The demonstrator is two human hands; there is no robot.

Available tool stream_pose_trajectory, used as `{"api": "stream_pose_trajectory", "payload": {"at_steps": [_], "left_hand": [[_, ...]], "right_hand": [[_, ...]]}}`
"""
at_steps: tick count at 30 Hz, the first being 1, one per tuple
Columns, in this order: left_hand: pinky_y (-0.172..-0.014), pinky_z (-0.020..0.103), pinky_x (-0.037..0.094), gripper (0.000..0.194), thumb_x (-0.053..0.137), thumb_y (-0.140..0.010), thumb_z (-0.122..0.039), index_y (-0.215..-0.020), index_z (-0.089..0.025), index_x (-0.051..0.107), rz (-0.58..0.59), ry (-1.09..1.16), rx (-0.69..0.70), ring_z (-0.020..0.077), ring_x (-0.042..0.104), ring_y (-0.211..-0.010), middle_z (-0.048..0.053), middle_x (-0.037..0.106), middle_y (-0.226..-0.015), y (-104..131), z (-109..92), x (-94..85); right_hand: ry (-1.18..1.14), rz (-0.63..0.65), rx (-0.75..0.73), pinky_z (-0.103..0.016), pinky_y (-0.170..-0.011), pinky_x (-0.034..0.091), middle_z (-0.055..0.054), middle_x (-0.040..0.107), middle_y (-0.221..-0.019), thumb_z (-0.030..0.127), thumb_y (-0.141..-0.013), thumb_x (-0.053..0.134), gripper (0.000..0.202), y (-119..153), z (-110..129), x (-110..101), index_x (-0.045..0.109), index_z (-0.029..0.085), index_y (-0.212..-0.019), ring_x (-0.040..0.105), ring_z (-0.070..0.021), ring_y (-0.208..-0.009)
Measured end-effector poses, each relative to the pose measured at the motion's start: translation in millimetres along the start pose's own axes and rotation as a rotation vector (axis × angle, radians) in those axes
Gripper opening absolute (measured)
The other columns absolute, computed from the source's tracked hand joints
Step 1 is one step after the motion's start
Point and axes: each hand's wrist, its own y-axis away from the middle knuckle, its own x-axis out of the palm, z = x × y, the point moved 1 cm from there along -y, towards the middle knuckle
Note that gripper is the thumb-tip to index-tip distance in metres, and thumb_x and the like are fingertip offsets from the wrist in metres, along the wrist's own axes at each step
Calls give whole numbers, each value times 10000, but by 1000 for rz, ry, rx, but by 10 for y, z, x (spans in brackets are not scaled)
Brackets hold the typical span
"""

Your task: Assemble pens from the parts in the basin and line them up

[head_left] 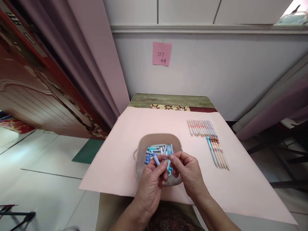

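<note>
My left hand is closed around a light blue pen barrel, which sticks up tilted between the fingers. My right hand pinches something small and thin at the left fingertips, too small to name. Both hands are over the near side of a beige plastic basin. Inside it lie several blue and white pen parts, including long barrels and small dark blue pieces. My hands hide part of the basin's contents.
Right of the basin, a row of pale pens lies on the pink table cover. Nearer me is a second row of beige pens with one blue pen at its left. A pink note is on the wall.
</note>
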Motion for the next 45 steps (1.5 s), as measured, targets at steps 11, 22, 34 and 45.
{"api": "stream_pose_trajectory", "payload": {"at_steps": [11, 22, 34, 45], "left_hand": [[-407, 195, 121, 197, 654, -788, -325, -807, -160, 548, 4, -68, -7, 33, 197, -392, -95, 362, -413, -19, 9, 50], [-380, 170, 129, 268, 727, -712, -278, -873, -170, 541, -122, -35, -2, 31, 229, -372, -107, 356, -430, -89, -65, -54], [-626, 271, 539, 81, 499, -860, -144, -885, -104, 565, -121, 350, -61, 143, 636, -643, 132, 690, -857, 7, -130, -50], [-709, 286, 561, 239, 455, -917, -222, -1041, -78, 600, -40, 501, -130, 180, 686, -780, 162, 711, -940, 159, -91, -93]], "right_hand": [[200, -76, -246, -198, -512, 455, 13, 595, -643, 338, -838, 605, 174, 38, 42, -83, 632, 166, -842, 527, -92, -541], [312, -68, -261, -229, -586, 520, -13, 658, -713, 327, -840, 597, 158, -53, 14, -218, 647, 186, -892, 626, -134, -623], [198, 66, -273, -274, -625, 542, -46, 692, -754, 302, -819, 638, 128, 199, 90, -39, 661, 180, -852, 649, -161, -672], [719, -66, -887, -300, -719, 520, -52, 644, -913, 151, -825, 612, 156, 359, 201, 145, 712, 258, -881, 622, -174, -849]]}}
